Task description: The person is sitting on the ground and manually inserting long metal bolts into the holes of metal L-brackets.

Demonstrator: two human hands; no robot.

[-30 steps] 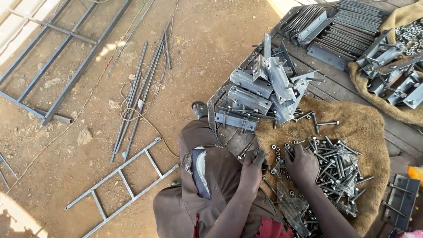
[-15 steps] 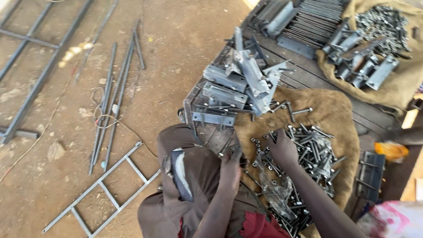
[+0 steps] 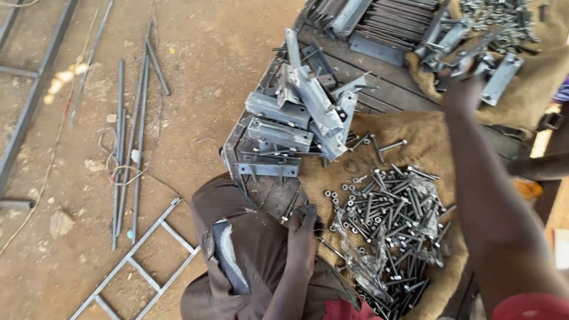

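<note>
My left hand (image 3: 302, 236) rests at the near edge of the workbench, fingers curled, touching the edge of a pile of steel bolts and nuts (image 3: 385, 207) that lies on brown burlap (image 3: 427, 136). Whether it holds a bolt is hidden. My right arm stretches far across the bench. My right hand (image 3: 461, 90) is blurred and sits among grey metal brackets (image 3: 501, 77) on a second burlap sack at the back right. Its grip cannot be made out. My brown-trousered knee (image 3: 249, 237) presses against the bench.
A heap of angled steel brackets (image 3: 308, 104) fills the bench's left side, with flat bars (image 3: 391, 24) behind. A clear plastic bag (image 3: 361, 266) lies under the bolts. Long rods (image 3: 130, 148) and a welded ladder-like frame (image 3: 136, 261) lie on the dirt floor. Another person's limb (image 3: 539, 167) shows at the right.
My right hand has left the bolt pile and reached up to the far brackets. My left hand stays near the bench edge. The view has shifted right.
</note>
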